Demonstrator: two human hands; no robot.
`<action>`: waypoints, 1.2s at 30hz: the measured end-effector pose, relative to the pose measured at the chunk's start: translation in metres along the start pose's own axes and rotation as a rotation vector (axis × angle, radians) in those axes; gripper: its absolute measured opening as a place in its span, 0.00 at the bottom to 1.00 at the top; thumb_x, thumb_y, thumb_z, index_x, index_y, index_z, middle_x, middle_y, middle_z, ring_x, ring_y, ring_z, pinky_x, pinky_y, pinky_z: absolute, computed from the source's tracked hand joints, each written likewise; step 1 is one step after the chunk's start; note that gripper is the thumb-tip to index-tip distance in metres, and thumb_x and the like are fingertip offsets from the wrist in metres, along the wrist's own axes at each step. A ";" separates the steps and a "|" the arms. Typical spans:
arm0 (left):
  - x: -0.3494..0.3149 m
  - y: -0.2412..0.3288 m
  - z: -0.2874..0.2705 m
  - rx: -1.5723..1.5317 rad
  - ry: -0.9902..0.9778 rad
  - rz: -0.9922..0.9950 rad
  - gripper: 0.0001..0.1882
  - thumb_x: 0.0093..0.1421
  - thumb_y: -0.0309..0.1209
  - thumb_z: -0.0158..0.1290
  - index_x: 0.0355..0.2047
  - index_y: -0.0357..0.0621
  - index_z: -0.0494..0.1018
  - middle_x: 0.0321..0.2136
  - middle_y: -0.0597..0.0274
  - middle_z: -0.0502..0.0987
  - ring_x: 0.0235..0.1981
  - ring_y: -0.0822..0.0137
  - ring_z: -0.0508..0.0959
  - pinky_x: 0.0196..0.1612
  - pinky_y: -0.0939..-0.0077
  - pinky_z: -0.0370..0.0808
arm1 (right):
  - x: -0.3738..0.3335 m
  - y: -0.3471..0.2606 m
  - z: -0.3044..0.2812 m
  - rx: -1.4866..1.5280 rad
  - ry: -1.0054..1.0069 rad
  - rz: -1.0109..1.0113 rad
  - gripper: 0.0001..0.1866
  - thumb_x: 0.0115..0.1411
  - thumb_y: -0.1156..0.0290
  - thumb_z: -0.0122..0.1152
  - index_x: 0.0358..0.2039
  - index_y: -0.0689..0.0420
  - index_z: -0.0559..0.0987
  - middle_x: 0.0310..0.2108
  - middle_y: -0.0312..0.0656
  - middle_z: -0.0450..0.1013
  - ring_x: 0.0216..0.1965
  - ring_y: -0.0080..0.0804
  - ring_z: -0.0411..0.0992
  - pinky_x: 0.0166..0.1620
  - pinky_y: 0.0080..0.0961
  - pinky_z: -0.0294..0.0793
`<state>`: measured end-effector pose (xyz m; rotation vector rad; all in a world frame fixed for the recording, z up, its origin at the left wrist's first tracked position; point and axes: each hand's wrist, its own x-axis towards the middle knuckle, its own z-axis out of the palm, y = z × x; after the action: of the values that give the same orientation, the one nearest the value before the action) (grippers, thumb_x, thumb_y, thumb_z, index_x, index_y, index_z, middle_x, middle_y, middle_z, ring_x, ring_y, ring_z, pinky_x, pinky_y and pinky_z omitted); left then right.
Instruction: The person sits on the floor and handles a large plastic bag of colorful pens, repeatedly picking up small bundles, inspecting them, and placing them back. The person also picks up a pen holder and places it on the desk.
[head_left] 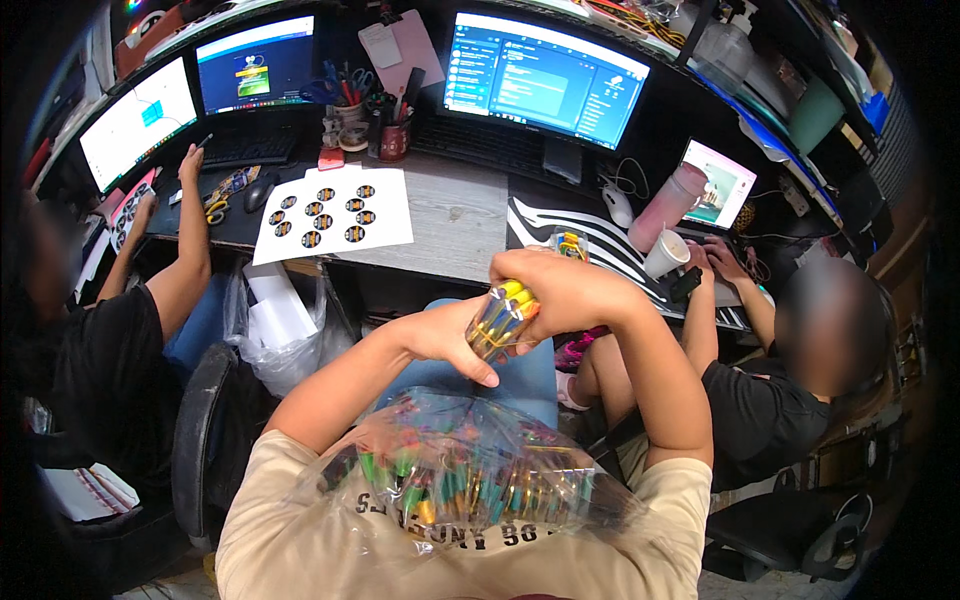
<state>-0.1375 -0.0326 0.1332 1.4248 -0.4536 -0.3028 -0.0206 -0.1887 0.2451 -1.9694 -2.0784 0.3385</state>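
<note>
In front of me, above my lap, both hands are around a bundle of pens (503,316) with yellow ends and a band around it. My left hand (440,335) closes on its lower left side, thumb pointing down. Over the bundle's upper right side curls my right hand (572,285), its fingertips partly hidden. Just past the right knuckles shows a small colourful pack in clear wrap (570,244); whether it touches that hand I cannot tell. A clear plastic bag (480,450) full of slim, many-coloured pens rests against my chest and lap.
A white sheet with round black stickers (335,215) lies on the desk (455,215). To the right stand a white cup (666,254) and a pink tumbler (668,205). People sit on both sides. A bag of paper (280,330) hangs below the desk.
</note>
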 end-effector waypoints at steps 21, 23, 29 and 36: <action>-0.022 0.046 0.017 0.325 -0.248 0.479 0.43 0.39 0.32 0.72 0.54 0.37 0.61 0.44 0.53 0.71 0.46 0.59 0.73 0.49 0.65 0.70 | -0.050 -0.001 0.123 2.447 0.524 -0.817 0.29 0.58 0.72 0.65 0.61 0.52 0.69 0.67 0.36 0.58 0.48 0.31 0.74 0.34 0.14 0.76; -0.027 0.058 0.021 0.603 -0.190 0.341 0.45 0.36 0.34 0.71 0.54 0.36 0.62 0.43 0.52 0.72 0.45 0.58 0.73 0.48 0.67 0.70 | -0.049 0.002 0.127 2.173 0.678 -0.511 0.44 0.51 0.68 0.72 0.66 0.56 0.59 0.71 0.45 0.44 0.62 0.42 0.62 0.55 0.26 0.71; -0.030 0.066 0.025 0.787 -0.102 0.229 0.44 0.35 0.36 0.68 0.52 0.34 0.62 0.42 0.45 0.72 0.46 0.49 0.74 0.48 0.63 0.71 | -0.048 -0.013 0.118 1.271 0.590 -0.374 0.53 0.38 0.61 0.82 0.62 0.57 0.61 0.68 0.52 0.48 0.65 0.47 0.57 0.67 0.37 0.52; -0.020 0.049 0.021 0.807 -0.188 0.075 0.43 0.35 0.35 0.69 0.53 0.38 0.64 0.42 0.47 0.76 0.44 0.51 0.77 0.46 0.66 0.74 | -0.052 -0.040 0.061 0.212 0.389 -0.229 0.35 0.40 0.59 0.76 0.50 0.56 0.73 0.55 0.45 0.67 0.56 0.47 0.66 0.58 0.39 0.63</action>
<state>-0.1686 -0.0353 0.1811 2.1650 -0.8395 -0.1969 -0.0769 -0.2427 0.2000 -1.5161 -1.9005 0.1115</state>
